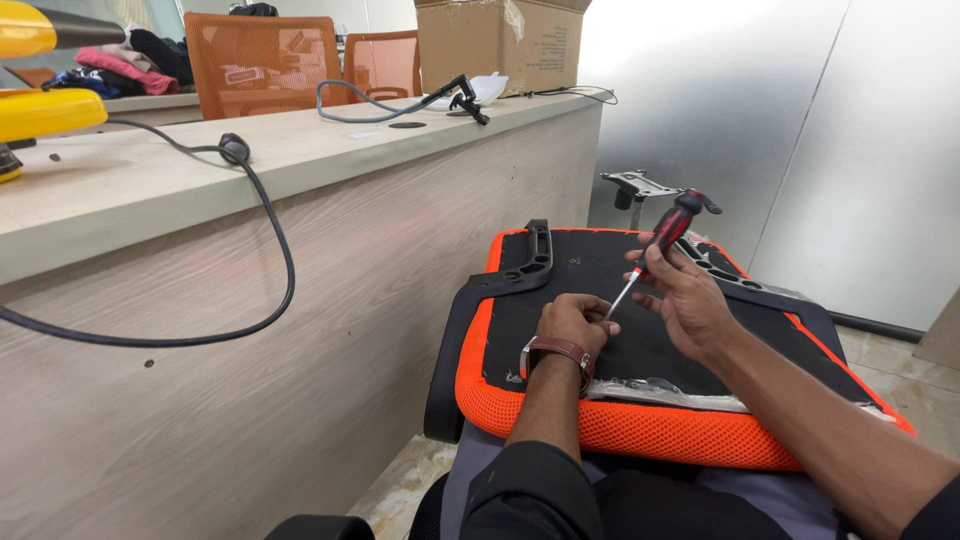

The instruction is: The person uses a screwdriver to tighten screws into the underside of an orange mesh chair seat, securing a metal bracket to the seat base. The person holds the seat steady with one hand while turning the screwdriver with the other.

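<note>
Right hand [688, 300] grips screwdriver [655, 250] tilted; left hand [572, 322] fisted at tip on seat [620, 420].

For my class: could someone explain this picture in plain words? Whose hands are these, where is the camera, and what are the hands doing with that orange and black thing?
There is one picture, taken by a camera worn on a person's head, looking down at their own two bare hands. No machine is at work here.

An upturned office chair seat, with orange mesh edges and a black underside, rests on the person's lap. The right hand holds a red and black screwdriver, its tip pointing down at the black underside. The left hand, with a brown watch strap on the wrist, is closed beside the tip; what it pinches, if anything, is too small to tell.

To the left stands a long wooden desk with a black cable hanging over its front. Further back are orange chairs and a cardboard box.
</note>
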